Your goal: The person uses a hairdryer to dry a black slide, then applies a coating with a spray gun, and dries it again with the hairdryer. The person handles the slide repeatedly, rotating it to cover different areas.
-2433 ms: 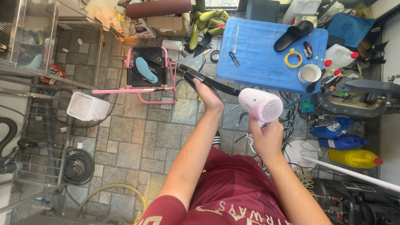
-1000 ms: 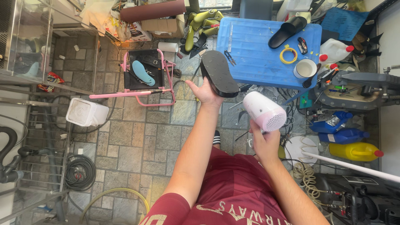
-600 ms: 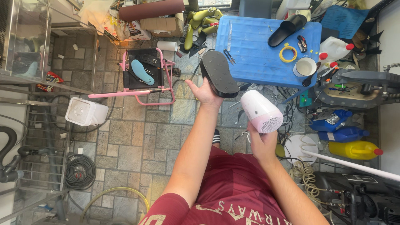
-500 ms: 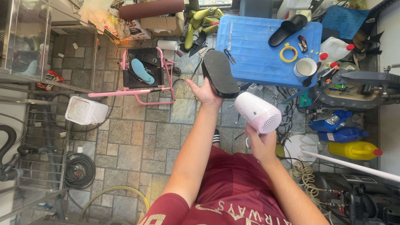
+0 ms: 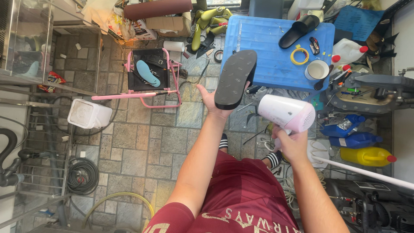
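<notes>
Cluttered tiled workshop floor below. Left hand [image 5: 212, 100] gripping black sandal sole [image 5: 235, 79] upright, underside tilted toward pink hair dryer [image 5: 286, 114] clasped in right hand [image 5: 293, 144], likely for warming. Blue bench [image 5: 267, 64] just beyond.

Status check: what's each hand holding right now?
Left hand grips black sandal, sole up. Right hand holds pink hair dryer beside it. Nothing between them.

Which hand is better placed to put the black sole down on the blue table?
Left. The left hand already holds the black sole beside the blue table; the right hand grips the hair dryer.
</notes>
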